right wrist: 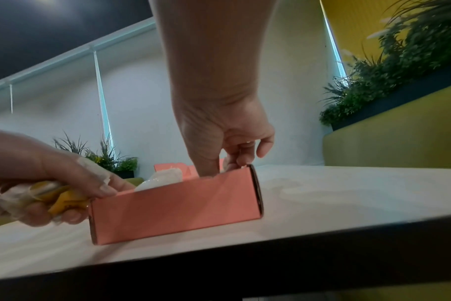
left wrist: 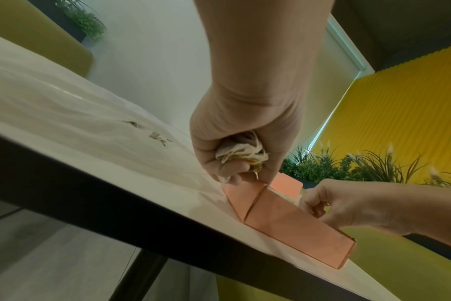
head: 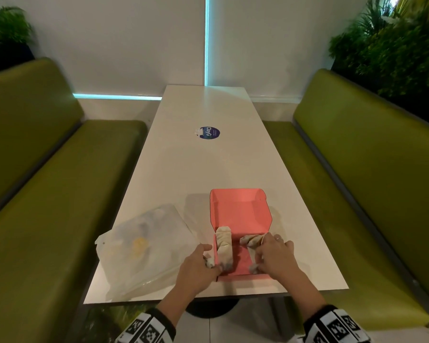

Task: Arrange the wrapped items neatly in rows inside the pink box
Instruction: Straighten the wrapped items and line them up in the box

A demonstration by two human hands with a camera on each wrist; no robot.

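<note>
My left hand (head: pixel 196 267) is curled round a wrapped item (left wrist: pixel 241 154) just outside the pink box's (head: pixel 240 206) left wall, its crumpled paper end poking out of my fist. My right hand (head: pixel 274 256) reaches into the right side of the box, its fingers bent on another wrapped roll (head: pixel 253 240) that lies skewed there. A third roll (head: pixel 224 246) already lies lengthwise along the left wall. These feel soft and light, I judge; the thin wrap crinkles and could slip or unfold, so I would hold each by its middle, not its loose twisted ends, and not squeeze hard. The box is thin card on the white table (head: pixel 203 169) and may slide if nudged. A clear plastic bag (head: pixel 144 246) lies to the left
</note>
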